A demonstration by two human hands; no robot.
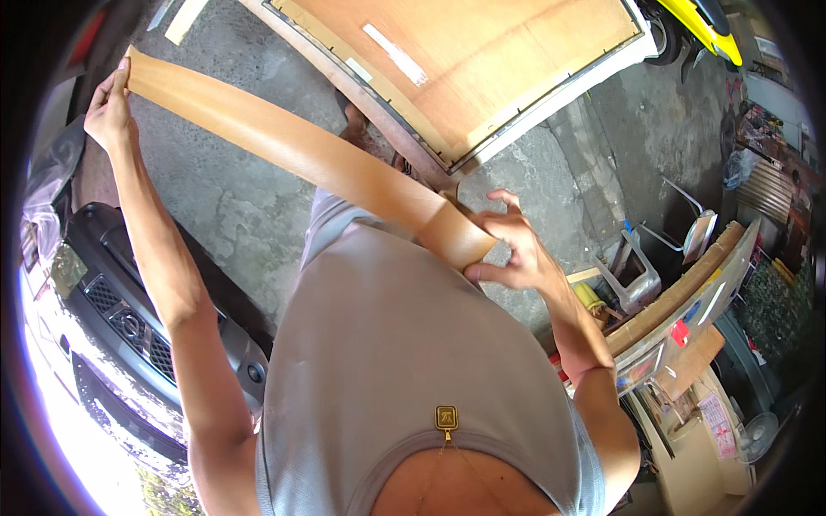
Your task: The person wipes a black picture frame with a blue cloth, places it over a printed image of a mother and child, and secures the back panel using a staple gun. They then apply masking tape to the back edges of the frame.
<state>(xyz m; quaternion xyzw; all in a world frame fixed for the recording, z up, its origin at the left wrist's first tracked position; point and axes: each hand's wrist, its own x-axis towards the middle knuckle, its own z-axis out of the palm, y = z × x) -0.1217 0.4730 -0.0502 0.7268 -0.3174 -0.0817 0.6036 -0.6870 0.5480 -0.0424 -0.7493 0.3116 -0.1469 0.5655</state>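
Observation:
A wide, glossy tan strip of tape [284, 142] is stretched in front of me, running from the far left down to the middle. The far end is pinched between the thumb and fingers of my left hand [112, 107], with that arm reaching out. My right hand [512, 245] is closed on the near end, close to my chest, where the tape curves over as if round a roll. The inside of that curve is mostly hidden. Beyond the tape lies a framed wooden panel [482, 64], with staples along its border and white edges.
A dark car bumper [129, 310] stands at my left. On the right are a metal stool [635, 271], a long curved board [680, 292] and a small fan [759, 437]. A yellow vehicle part [705, 30] shows at the far right. The concrete floor [232, 185] lies below the tape.

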